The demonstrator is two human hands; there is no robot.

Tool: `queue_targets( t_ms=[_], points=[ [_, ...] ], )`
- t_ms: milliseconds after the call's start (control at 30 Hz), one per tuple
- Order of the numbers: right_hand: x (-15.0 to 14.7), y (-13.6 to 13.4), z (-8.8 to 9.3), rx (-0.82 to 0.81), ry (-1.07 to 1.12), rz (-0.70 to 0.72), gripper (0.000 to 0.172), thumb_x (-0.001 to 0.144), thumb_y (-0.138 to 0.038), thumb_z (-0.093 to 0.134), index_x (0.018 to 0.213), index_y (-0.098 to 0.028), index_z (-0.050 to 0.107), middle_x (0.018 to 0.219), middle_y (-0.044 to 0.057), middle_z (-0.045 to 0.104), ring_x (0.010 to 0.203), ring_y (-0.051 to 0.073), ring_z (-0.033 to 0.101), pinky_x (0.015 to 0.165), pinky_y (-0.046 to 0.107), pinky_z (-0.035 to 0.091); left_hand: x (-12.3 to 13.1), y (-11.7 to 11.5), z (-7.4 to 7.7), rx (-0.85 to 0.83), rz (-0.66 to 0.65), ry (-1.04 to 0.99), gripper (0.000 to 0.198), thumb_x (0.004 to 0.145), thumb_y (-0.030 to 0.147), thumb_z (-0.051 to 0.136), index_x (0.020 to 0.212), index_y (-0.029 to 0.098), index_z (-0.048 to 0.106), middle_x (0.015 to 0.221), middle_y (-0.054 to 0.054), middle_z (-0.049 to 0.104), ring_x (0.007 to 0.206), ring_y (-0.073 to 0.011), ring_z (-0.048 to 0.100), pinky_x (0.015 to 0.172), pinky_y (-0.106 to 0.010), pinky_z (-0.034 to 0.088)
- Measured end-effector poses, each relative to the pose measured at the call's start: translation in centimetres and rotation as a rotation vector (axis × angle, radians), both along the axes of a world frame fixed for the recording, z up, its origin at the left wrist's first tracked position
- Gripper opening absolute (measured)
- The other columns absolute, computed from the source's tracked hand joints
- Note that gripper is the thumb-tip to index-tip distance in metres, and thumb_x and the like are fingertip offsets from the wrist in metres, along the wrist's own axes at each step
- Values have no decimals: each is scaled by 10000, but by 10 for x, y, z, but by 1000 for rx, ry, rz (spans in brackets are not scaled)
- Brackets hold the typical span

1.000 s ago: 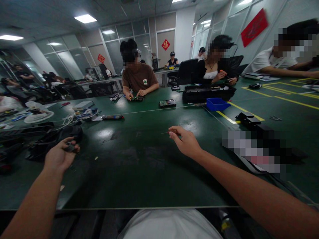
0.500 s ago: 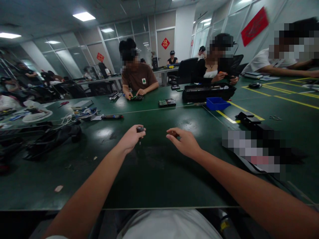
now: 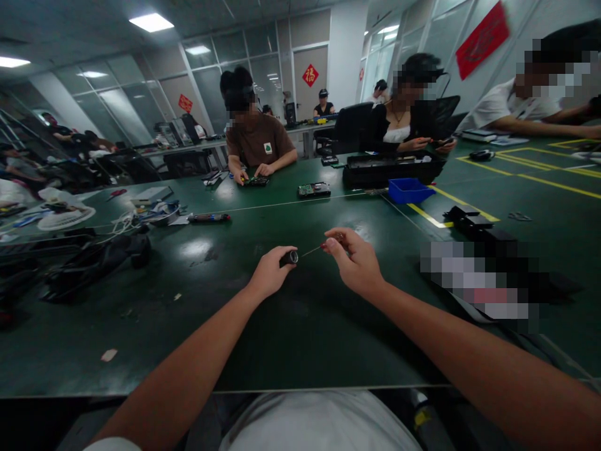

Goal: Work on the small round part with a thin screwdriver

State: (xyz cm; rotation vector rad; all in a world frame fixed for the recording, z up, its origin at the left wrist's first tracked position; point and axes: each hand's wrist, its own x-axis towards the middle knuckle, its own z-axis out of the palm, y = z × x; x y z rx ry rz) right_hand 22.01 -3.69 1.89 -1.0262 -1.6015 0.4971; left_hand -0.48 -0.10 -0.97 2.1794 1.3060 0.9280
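My left hand (image 3: 268,274) is closed round a small black cylinder (image 3: 289,257), whose round, silvery-rimmed end faces right. In my right hand (image 3: 357,266) is a thin screwdriver (image 3: 323,246) with a reddish, partly see-through handle, pinched between thumb and fingers. Its slim metal shaft points left toward the cylinder's end; whether the tip touches it I cannot tell. Both hands are above the green table (image 3: 291,338), in front of my body.
A marker-like tool (image 3: 209,218) and black bag-like items (image 3: 101,260) lie to the left. Beyond my hands are a circuit-board device (image 3: 313,190), a blue bin (image 3: 410,190) and a long black tray (image 3: 392,170). Black parts (image 3: 474,222) lie right. Co-workers sit across the table.
My left hand has moved right and turned the cylinder's round end rightward. My right hand has shifted slightly right and up, and the screwdriver's shaft now shows, pointing at the cylinder.
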Motion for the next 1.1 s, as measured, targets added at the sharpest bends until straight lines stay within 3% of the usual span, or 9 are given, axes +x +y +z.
queue_targets(
  t_ms=[200,367,533,633,800,967,1100],
  points=[
    [-2,2,-2,-17,-4,45,235,964,-392,554,1107,-223,634,946,68,752,883,224,735,814,385,562,4,-3,6,51,-64,-28,408,851,118,681,1244,222,654,1248,-68,671,1196,-228,601,1112,-430,432],
    [-3,1,0,-26,-40,51,214,958,-369,554,1082,-211,630,938,73,765,882,221,739,796,378,557,5,-5,6,23,-7,-19,470,858,142,690,1318,206,611,1313,-87,645,1244,-246,579,1125,-437,419],
    [-2,1,1,-29,-77,37,204,956,-382,557,1046,-221,645,909,55,765,837,211,729,752,355,541,3,-4,7,36,-14,-24,416,862,153,690,1271,214,640,1268,-78,666,1206,-241,598,1108,-435,429],
    [0,2,2,-17,-132,-14,218,938,-430,596,926,-224,668,805,31,737,740,191,691,671,320,507,2,-4,8,39,-22,-23,421,853,142,697,1263,221,645,1263,-70,668,1206,-236,596,1106,-431,428],
    [3,4,2,-16,-220,-106,391,883,-543,646,660,-230,578,575,-15,588,514,130,517,486,266,358,3,-7,9,36,-36,-7,411,856,144,693,1254,235,653,1255,-64,670,1204,-239,593,1099,-443,431],
    [3,4,3,-12,-247,-78,337,888,-517,651,720,-227,614,619,-9,619,546,137,537,504,266,378,2,-7,10,42,-32,4,408,851,144,697,1247,233,659,1246,-66,673,1193,-241,599,1096,-444,435],
    [2,1,6,-13,-240,9,176,926,-394,611,943,-229,670,818,31,727,697,182,659,594,297,471,1,-5,9,51,-31,1,414,845,133,703,1248,217,655,1249,-70,672,1189,-235,601,1095,-432,434]
  ],
)
